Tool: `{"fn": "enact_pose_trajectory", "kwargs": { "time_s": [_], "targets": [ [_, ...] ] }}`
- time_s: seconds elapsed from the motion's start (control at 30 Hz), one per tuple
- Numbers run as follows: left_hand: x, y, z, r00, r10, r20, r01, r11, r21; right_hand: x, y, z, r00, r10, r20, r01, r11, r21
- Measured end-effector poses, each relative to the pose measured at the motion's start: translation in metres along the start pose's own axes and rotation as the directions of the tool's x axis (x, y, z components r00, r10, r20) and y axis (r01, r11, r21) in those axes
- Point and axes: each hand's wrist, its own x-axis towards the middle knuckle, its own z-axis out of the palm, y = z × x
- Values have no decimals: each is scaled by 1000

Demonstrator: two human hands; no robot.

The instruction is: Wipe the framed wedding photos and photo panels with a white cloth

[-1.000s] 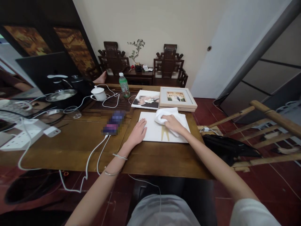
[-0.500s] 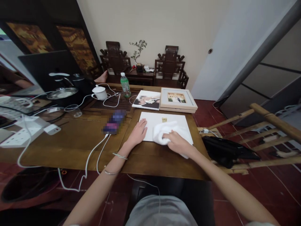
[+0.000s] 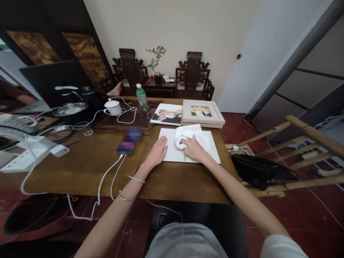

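A flat white rectangular panel (image 3: 172, 154), like a photo album or board, lies on the wooden table in front of me. My left hand (image 3: 158, 148) rests on its left edge, fingers stretched out. Bunched in my right hand (image 3: 195, 148) is a white cloth (image 3: 189, 132), pressed on the panel's upper middle part. The cloth covers some of the panel's surface and reaches its far edge. Just beyond the panel lie a white-edged photo print (image 3: 166, 114) and, right of it, a pale framed picture (image 3: 202, 111).
A phone (image 3: 130, 141) on charging cables lies left of my left hand. Further left are a power strip (image 3: 29, 154), a clear cup (image 3: 83, 129), a lidded white cup (image 3: 113, 106) and a green bottle (image 3: 142, 98). A bamboo chair (image 3: 314, 139) stands at the right. Another person's foot (image 3: 116, 89) shows behind the table.
My right hand has slid the cloth away from me and slightly left, up the panel to its far edge. My left hand stays in place.
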Motion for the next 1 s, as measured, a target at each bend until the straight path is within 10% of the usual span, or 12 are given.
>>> {"fn": "enact_pose_trajectory", "kwargs": {
  "time_s": [0.33,0.77,1.0],
  "targets": [
    [0,3,1,1000,1,-18,-1,1000,4,-72,-45,-9,988,-101,121,92,993,75],
    [0,0,0,1000,4,-11,-4,1000,-1,36,-4,-1,992,104,77,-94,988,-123],
    [0,-1,1,1000,21,-16,-21,1000,2,13,-26,9,994,-51,92,64,989,-135]
  ]
}}
